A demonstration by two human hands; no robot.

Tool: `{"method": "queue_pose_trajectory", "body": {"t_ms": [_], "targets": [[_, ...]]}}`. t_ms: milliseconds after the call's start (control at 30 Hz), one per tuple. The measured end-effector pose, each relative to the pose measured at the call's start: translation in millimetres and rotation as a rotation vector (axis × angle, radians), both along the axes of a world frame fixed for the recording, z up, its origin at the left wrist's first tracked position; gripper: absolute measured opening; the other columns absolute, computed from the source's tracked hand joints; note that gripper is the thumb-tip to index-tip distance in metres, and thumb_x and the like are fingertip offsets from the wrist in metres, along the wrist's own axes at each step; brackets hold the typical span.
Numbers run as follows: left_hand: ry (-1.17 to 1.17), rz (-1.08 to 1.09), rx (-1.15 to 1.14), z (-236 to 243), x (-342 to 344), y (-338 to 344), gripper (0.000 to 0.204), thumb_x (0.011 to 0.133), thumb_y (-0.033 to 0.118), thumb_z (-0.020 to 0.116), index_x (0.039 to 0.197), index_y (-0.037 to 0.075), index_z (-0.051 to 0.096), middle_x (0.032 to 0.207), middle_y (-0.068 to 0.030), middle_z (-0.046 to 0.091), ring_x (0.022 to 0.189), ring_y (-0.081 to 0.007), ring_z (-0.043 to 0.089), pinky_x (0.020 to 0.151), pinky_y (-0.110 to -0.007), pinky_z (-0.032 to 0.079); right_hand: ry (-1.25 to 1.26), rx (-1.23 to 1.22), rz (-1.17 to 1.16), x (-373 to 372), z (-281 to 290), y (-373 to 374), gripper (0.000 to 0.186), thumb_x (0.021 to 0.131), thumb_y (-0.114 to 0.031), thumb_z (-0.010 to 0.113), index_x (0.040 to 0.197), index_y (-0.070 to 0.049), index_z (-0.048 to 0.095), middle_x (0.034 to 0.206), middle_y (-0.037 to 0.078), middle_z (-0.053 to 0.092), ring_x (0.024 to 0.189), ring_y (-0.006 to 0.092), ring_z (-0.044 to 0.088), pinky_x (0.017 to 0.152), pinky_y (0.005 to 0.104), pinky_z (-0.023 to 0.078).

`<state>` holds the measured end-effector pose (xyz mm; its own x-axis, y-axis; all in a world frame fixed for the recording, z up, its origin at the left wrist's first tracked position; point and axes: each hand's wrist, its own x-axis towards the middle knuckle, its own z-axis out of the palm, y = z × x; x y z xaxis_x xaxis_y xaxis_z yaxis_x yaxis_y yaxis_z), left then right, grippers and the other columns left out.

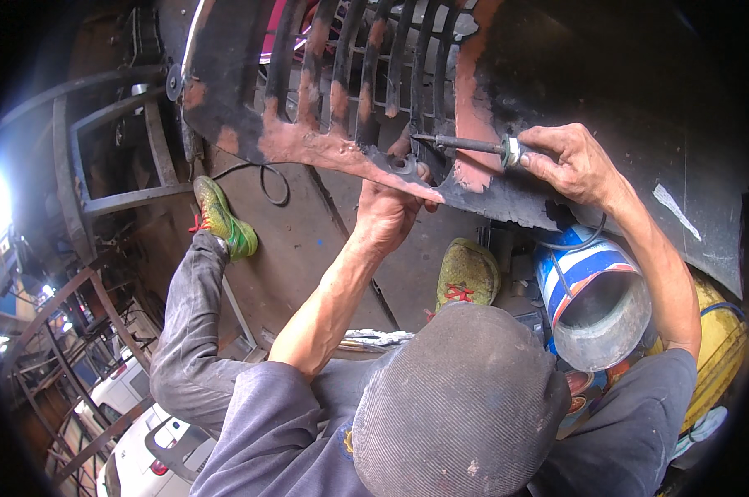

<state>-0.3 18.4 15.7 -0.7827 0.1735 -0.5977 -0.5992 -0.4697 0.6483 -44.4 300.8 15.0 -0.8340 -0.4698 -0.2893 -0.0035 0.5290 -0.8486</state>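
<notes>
A black plastic car bumper (pixel 556 99) with a slatted grille fills the upper part of the view, with reddish-brown patches along its slats and lower edge. My right hand (pixel 570 162) grips a soldering iron (pixel 474 145) by its handle end. Its thin metal shaft points left, the tip lying at the broken corner beneath the grille slats. Beneath that corner, my left hand (pixel 391 211) is closed around the bumper's lower edge, a fingertip showing by a small hole. Part of the left fingers is hidden behind the plastic.
A blue, white and red bucket (pixel 598 306) lies tipped below my right forearm, beside a yellow container (pixel 710 356). Metal frames (pixel 122 157) stand at the left. A black cable loop (pixel 275 186) rests on the floor. A grey cap (pixel 465 406) blocks the lower middle.
</notes>
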Motion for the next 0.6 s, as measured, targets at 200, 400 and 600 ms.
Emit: {"method": "queue_pose_trajectory", "body": {"t_ms": [200,400,600], "targets": [[0.014,-0.055,0.056,-4.6,1.2,-7.0,0.067,0.084,-0.01,0.059,0.145,0.004,0.036,0.1,-0.003,0.06,0.082,-0.0134,0.065,0.071,-0.028,0.062,-0.001,0.022,-0.001,1.5,-2.2,0.5,0.029,0.086,-0.022,0.07,0.107,-0.001,0.072,0.094,0.016,0.074,0.08,0.0278,0.07,0.076,0.0365,0.054],[0.005,-0.032,0.071,-1.3,0.4,-5.6,0.068,0.083,-0.01,0.059,0.145,0.003,0.035,0.097,-0.0022,0.059,0.08,-0.013,0.065,0.07,-0.029,0.061,0.01,0.02,0.002,0.7,-0.6,-0.7,0.029,0.086,-0.023,0.07,0.106,-0.001,0.072,0.094,0.016,0.074,0.08,0.0279,0.07,0.075,0.0363,0.054],[0.003,-0.041,0.065,-1.3,-0.1,-6.4,0.07,0.082,-0.011,0.058,0.147,0.003,0.034,0.097,-0.0031,0.059,0.08,-0.0137,0.065,0.07,-0.029,0.061,0.02,0.017,0.001,0.2,-2.2,-0.4,0.029,0.086,-0.023,0.07,0.106,-0.001,0.072,0.092,0.016,0.073,0.079,0.0281,0.07,0.073,0.0367,0.054]]}}
